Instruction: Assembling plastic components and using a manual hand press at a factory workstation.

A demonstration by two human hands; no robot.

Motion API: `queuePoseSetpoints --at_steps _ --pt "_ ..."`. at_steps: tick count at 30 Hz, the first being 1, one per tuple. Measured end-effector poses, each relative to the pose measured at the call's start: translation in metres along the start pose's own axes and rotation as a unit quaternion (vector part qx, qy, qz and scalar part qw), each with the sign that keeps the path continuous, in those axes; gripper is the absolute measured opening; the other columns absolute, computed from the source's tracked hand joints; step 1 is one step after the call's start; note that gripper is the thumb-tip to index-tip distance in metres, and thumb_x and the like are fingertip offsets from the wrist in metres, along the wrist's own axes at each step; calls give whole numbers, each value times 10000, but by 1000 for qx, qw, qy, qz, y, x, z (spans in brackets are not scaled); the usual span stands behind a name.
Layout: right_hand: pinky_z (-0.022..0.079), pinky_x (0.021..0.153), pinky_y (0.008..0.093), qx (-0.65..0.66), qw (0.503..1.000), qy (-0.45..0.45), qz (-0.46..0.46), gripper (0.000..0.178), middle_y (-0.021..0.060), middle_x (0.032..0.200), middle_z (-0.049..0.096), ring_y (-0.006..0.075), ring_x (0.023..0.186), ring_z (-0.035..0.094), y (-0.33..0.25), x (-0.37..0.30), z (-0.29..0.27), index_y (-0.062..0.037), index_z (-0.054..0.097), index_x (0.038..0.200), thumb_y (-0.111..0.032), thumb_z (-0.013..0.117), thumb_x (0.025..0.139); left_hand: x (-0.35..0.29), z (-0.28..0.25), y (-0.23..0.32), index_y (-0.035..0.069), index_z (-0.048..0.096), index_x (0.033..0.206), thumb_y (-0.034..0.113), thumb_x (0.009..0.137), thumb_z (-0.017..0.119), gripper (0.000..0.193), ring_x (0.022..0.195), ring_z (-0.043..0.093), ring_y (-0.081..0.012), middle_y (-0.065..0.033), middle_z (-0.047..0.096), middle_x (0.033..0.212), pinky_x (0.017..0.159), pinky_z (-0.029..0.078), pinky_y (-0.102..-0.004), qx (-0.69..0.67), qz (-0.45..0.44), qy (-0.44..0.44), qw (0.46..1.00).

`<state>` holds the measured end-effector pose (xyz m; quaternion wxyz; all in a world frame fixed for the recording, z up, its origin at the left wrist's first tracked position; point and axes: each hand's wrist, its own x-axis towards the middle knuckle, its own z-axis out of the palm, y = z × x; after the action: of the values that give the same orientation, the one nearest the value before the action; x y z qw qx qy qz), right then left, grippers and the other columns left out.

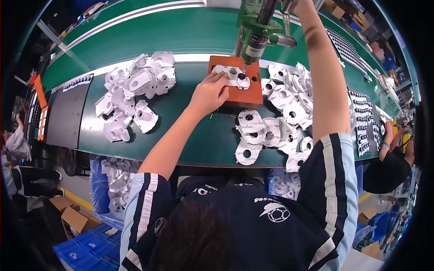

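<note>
Midway along the worktop, the left hand, half-curled, rests on a white part atop the orange block; grip unclear. Far side, right of the green press, the right hand is cropped; closure cannot be determined.

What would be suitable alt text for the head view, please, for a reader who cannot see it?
A person's left hand touches a white part on an orange block beneath a green press; the right hand, partly cut off, is at the top edge. Piles of similar white parts lie on the green table, left and right.
</note>
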<state>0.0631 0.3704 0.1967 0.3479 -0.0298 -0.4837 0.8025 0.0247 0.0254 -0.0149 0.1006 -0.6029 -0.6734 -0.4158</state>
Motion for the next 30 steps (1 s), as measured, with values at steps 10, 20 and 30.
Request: queuePoseSetpoints --at_steps 10,20,30 --pt "431 602 281 -459 749 -477 -6 405 59 552 516 203 492 487 -42 -185 110 -72 536 625 -418 510 836 -21 -18 -15 0 575 863 84 746 590 144 971 605 -342 -186 636 1004 880 483 -403 108 14 77 991" --pt "389 844 360 -372 846 -378 -55 395 -14 518 470 164 583 510 -9 -274 74 -103 505 536 -374 660 779 16 -21 -8 16 546 1109 248 791 585 396 1085 530 -364 -217 529 1191 933 432 -425 62 -165 -105 979" --pt "373 515 271 -196 977 -86 13 478 2 701 527 135 552 451 44 -92 -18 -121 558 859 -574 409 894 66 -16 -8 185 461 1268 392 680 624 644 1263 347 -323 -143 423 1285 1079 140 -540 103 -89 -272 953"
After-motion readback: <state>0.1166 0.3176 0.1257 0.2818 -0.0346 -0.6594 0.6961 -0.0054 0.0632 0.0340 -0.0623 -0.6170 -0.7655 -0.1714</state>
